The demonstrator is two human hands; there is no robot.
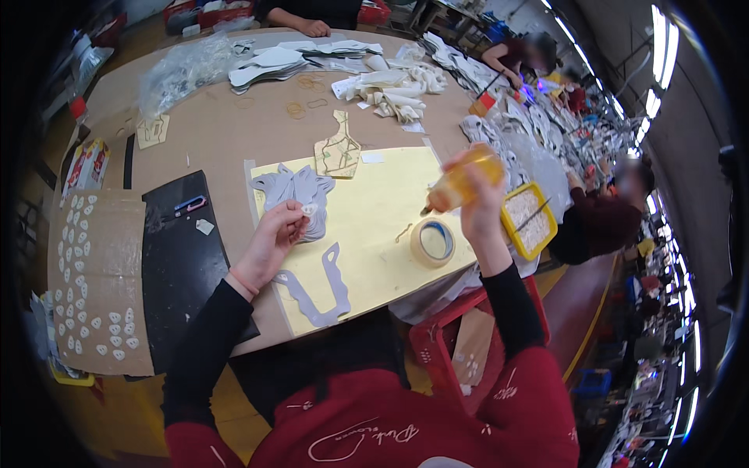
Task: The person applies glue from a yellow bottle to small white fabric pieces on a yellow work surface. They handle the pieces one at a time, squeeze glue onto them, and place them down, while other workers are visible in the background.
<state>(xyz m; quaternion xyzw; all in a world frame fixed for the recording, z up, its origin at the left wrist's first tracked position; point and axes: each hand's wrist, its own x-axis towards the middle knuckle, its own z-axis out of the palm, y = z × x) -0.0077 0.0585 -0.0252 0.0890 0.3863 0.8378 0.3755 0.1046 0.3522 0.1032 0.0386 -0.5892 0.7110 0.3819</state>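
My left hand (pixel 277 234) pinches a small white rounded piece (pixel 310 209) between thumb and fingertips, beside a pile of grey cut-out pieces (pixel 290 187). Amber liquid shows in the squeeze bottle (pixel 466 179) that my right hand (pixel 485 207) grips. The bottle is tilted, its dark nozzle pointing down and left above the yellow sheet (pixel 382 285). Just below the nozzle is a roll of tape (pixel 433 241). Nearer to me, a single grey U-shaped piece (pixel 340 290) lies on the sheet. A tan pattern template (pixel 338 152) lies beyond the grey pile.
At left, several white pieces dot a cardboard sheet (pixel 101 288) beside a black mat (pixel 183 265) with a cutter (pixel 191 205). A yellow tray (pixel 507 222) of white bits stands right, above a red crate (pixel 437 355). Fabric stacks (pixel 269 64) line the far side; co-workers (pixel 616 203) sit beyond.
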